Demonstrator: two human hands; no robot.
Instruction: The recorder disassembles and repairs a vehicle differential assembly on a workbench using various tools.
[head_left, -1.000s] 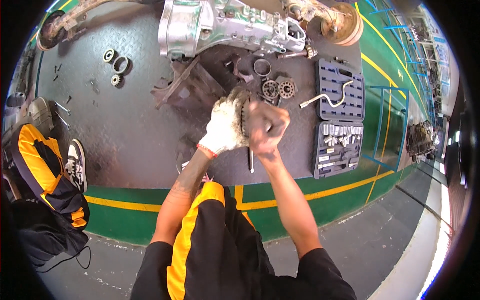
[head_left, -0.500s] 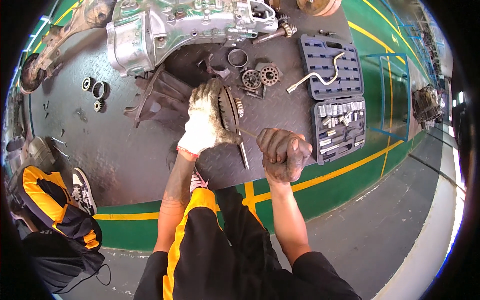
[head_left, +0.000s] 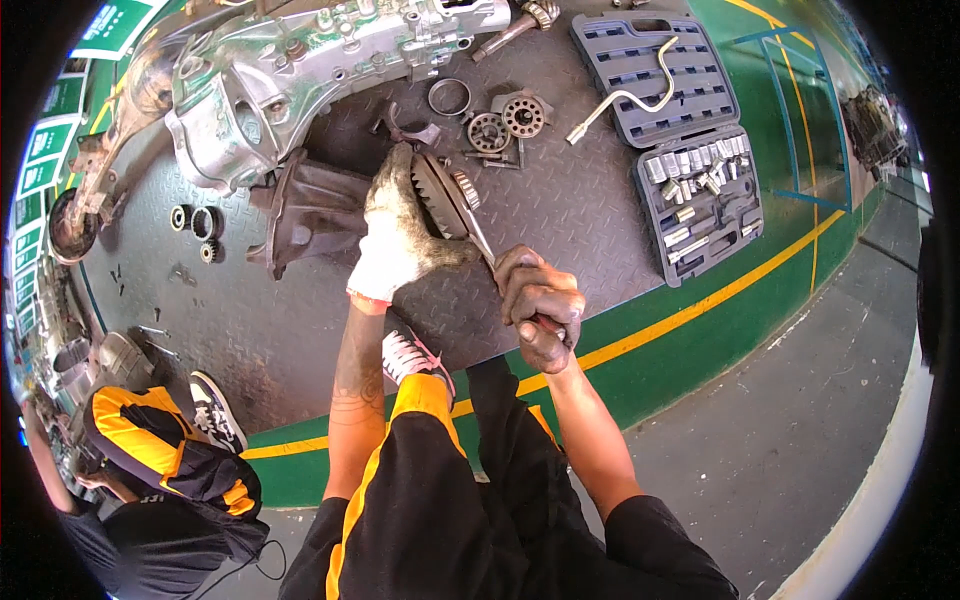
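Your left hand (head_left: 395, 240), in a pale, soiled work glove, lies against the toothed face of the gear (head_left: 452, 206). Its fingers run up along the teeth and its thumb spreads out by the lower edge; whether the fingertips hook around the far side, you cannot tell from this view. The gear is tilted up on edge in front of you, between the glove and the tool (head_left: 483, 243), with a smaller ribbed part (head_left: 466, 189) on its right face. Whether it rests on the dark tread plate (head_left: 590, 225) is hidden.

Your right hand (head_left: 540, 298) is bare and smudged, its fingers curled tightly around the tool's reddish handle. The shaft slants up and left to the gear's lower right edge; you cannot tell exactly where its tip sits.

Just left of your glove lies a dark housing (head_left: 318, 218), and beyond it is the silver gearbox (head_left: 290, 80). Past the gear lie a fork (head_left: 410, 133), a thin ring (head_left: 449, 97) and two round, holed parts (head_left: 524, 117) close together. A shaft (head_left: 512, 36) with a toothed end lies farther out, beside the gearbox.

To your right, a socket case (head_left: 701, 195) lies open, sockets in its near half and a bent bar (head_left: 622, 95) across its far half. Three small rings (head_left: 205, 222) sit well left of the housing. At your left, a co-worker's shoe (head_left: 214, 412) is by the plate's edge.
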